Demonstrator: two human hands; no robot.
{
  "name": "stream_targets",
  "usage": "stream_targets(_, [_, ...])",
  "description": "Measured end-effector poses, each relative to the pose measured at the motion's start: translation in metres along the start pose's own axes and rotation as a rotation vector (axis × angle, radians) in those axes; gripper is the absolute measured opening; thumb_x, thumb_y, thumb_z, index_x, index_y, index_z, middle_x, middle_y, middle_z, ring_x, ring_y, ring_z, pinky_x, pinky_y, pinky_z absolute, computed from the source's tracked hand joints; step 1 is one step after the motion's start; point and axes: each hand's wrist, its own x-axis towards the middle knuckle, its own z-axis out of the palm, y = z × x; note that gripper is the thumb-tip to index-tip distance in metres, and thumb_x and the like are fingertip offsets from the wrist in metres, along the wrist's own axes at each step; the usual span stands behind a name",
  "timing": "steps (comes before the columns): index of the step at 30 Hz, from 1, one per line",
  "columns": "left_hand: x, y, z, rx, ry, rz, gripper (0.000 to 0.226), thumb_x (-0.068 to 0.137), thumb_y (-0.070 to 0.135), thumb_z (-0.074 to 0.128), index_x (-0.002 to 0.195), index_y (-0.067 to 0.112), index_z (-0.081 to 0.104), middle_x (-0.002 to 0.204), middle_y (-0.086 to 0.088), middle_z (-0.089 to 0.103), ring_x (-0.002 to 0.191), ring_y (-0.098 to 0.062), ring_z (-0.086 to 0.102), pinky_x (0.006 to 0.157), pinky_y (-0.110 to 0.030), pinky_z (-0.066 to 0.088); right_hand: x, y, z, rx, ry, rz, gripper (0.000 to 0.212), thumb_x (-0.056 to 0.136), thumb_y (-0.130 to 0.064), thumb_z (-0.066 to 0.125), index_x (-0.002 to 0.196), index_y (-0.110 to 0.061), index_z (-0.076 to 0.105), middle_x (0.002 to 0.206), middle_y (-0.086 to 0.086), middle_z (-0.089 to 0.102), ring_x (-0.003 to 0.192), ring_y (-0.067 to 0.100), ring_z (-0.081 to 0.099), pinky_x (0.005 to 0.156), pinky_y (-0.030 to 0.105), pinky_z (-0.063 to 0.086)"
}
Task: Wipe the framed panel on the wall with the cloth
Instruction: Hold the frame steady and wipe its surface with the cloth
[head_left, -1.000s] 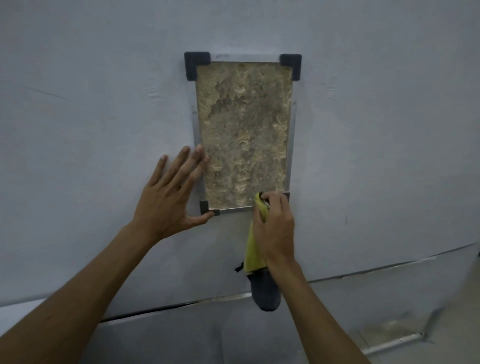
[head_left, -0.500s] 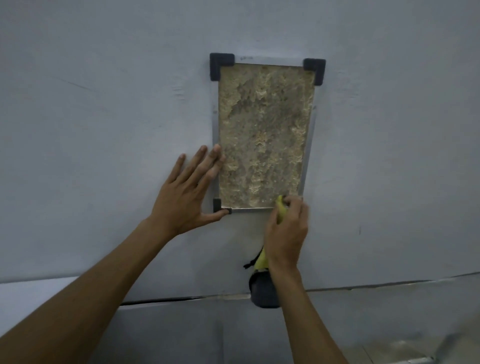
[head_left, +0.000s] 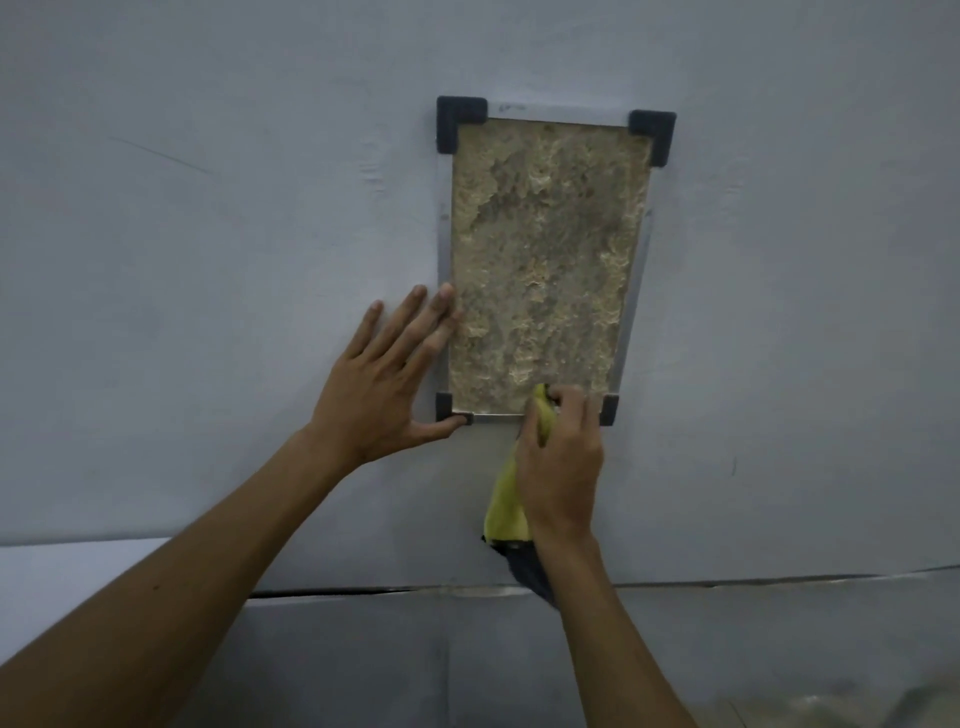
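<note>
The framed panel (head_left: 545, 260) hangs on the grey wall: a rough tan and grey stone-like face in a thin metal frame with dark corner caps. My left hand (head_left: 387, 379) lies flat on the wall at the frame's lower left, fingers straight, thumb under the bottom-left corner cap. My right hand (head_left: 563, 457) grips a yellow cloth (head_left: 506, 506) and presses its top end against the panel's bottom edge, left of the bottom-right corner cap. The cloth hangs down beside my wrist, and its dark grey lower end shows under my forearm.
The grey wall (head_left: 208, 260) fills most of the view. A dark horizontal seam (head_left: 332, 591) runs across it below the panel. A pale ledge (head_left: 78, 582) shows at the lower left.
The view shifted, so the panel sits further right in frame. My right hand with the cloth slid left along the bottom edge, uncovering the bottom-right corner cap. My left hand stayed by the lower-left corner.
</note>
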Motion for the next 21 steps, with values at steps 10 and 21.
stream_targets(10, [0.0, -0.003, -0.005, -0.014, -0.023, 0.016, 0.109, 0.083, 0.081, 0.049, 0.161, 0.015, 0.011, 0.17, -0.003, 0.005, 0.157, -0.025, 0.008, 0.124, -0.056, 0.018, -0.011, -0.008, 0.011, 0.046, -0.009, -0.007, 0.014, 0.095, -0.007, 0.062, 0.109, -0.005, 0.06, 0.106, 0.008, 0.058, 0.09, 0.015, 0.056, 0.073, 0.013, 0.042])
stream_targets(21, [0.0, -0.009, -0.014, -0.031, -0.073, 0.048, 0.105, 0.086, 0.08, 0.048, 0.162, 0.018, 0.01, 0.17, -0.001, 0.004, 0.157, -0.023, 0.006, 0.124, -0.052, 0.02, -0.017, -0.014, 0.016, 0.081, -0.011, -0.023, 0.018, 0.093, -0.005, 0.063, 0.111, -0.007, 0.057, 0.11, 0.008, 0.055, 0.089, 0.009, 0.049, 0.078, 0.009, 0.043])
